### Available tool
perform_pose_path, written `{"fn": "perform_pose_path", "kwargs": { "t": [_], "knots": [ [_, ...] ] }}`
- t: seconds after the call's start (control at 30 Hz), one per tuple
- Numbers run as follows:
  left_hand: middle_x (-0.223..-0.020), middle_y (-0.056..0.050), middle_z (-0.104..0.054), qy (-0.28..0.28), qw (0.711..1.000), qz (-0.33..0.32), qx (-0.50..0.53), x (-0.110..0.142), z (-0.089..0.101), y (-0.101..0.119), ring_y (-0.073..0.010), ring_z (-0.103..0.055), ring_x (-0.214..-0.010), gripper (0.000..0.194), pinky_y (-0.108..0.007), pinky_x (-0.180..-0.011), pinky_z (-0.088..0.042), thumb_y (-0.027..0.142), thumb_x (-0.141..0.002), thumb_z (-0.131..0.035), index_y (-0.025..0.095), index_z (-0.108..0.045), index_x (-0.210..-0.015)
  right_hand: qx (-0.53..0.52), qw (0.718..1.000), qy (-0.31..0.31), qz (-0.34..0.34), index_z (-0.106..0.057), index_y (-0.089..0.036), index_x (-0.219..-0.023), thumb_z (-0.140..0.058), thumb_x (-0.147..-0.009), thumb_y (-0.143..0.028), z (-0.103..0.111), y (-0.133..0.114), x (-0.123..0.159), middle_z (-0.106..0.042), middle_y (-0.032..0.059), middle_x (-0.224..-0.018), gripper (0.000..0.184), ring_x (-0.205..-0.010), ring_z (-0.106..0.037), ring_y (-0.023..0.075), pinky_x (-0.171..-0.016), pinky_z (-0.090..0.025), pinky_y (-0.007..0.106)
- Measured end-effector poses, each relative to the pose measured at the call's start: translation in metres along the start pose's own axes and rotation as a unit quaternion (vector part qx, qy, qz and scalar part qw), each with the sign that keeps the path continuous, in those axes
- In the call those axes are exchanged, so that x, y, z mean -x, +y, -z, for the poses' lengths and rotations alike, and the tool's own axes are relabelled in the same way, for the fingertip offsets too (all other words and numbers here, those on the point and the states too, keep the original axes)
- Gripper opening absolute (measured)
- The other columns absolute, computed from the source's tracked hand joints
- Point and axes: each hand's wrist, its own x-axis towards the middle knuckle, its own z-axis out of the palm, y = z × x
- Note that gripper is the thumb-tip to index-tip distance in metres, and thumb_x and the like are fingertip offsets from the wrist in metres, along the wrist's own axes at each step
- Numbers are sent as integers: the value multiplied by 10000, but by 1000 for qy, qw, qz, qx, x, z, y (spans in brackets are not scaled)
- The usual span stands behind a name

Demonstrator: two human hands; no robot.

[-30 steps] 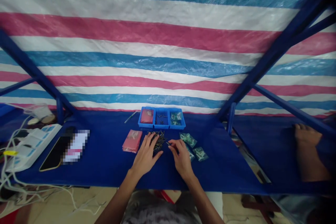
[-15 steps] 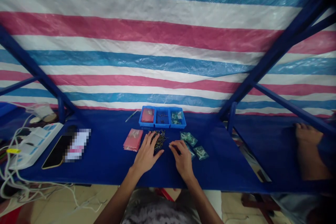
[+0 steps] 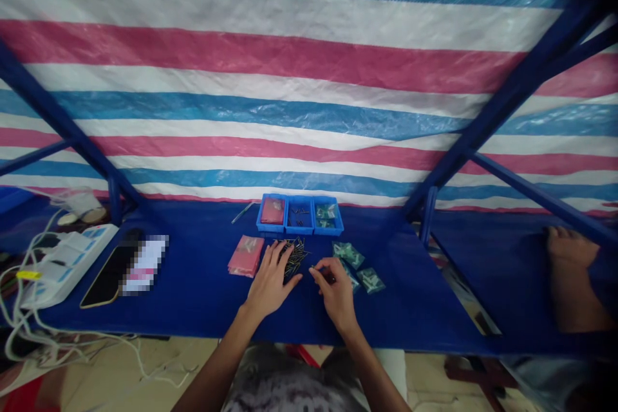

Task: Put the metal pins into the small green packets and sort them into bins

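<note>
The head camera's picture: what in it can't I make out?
All in the head view:
Pile of small dark pieces: partly covered by the left hand.
Right hand: whatever its fingers may hold is too small to identify.
Green packets: one is partly hidden behind the right hand.
White patch by the phone: blocky blurring hides its details.
Neighbour's arm: its upper part is lost in darkness near the right edge.

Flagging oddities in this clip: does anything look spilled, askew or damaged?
Nothing looks clearly damaged or spilled. The untidiest spot is far left, where white cables tangle beside the power strip. The small dark pieces by the left hand lie jumbled.
</note>
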Motion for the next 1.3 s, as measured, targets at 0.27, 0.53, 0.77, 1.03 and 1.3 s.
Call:
{"fn": "perform_pose_path", "kwargs": {
  "t": [0.27, 0.53, 0.77, 1.03, 1.3],
  "knots": [
    [-1700, -104, -336, 3, 1000, 0, -1, 1, 3, 2, -355, -245, -1612, 688, -615, -1276, -315, 531, -1062, -540, 306, -284, -1660, 9, 1000, -12, 14, -681, -241, -978, -706, -955, -525, 0, 3, 2, -658, 63, -1004, 286, -717, -651, 202, -511, -534, 296],
    [-1701, -100, -336, 1, 1000, 3, 4, 1, 3, 2, -354, -247, -1611, 684, -622, -1279, -313, 542, -1062, -529, 315, -284, -1659, -60, 997, -21, -43, -689, -230, -1118, -646, -979, -596, -1, 5, 4, -720, 47, -859, 394, -674, -686, 209, -530, -548, 294],
    [-1697, -100, -343, 6, 1000, 2, 3, 1, 3, 2, -350, -239, -1614, 688, -607, -1281, -313, 537, -1062, -533, 310, -281, -1661, -2, 1000, -1, -10, -696, -238, -1008, -708, -953, -526, 0, 3, 3, -623, 11, -805, 294, -589, -577, 172, -490, -501, 286],
    [-1695, -102, -346, 6, 1000, -4, 3, 1, 2, 0, -353, -245, -1612, 685, -604, -1280, -316, 540, -1066, -524, 311, -276, -1663, 12, 1000, -14, 21, -735, -253, -950, -718, -947, -466, 0, -1, 3, -656, 74, -1004, 214, -730, -650, 218, -499, -559, 312],
    [-1699, -87, -344, 6, 1000, 2, 3, 1, 1, 0, -352, -246, -1611, 690, -600, -1283, -319, 533, -1062, -538, 322, -274, -1663, -60, 997, -13, -46, -752, -230, -1069, -689, -958, -555, 0, -3, 4, -718, 38, -762, 349, -600, -671, 201, -508, -555, 299]
  ]
}}
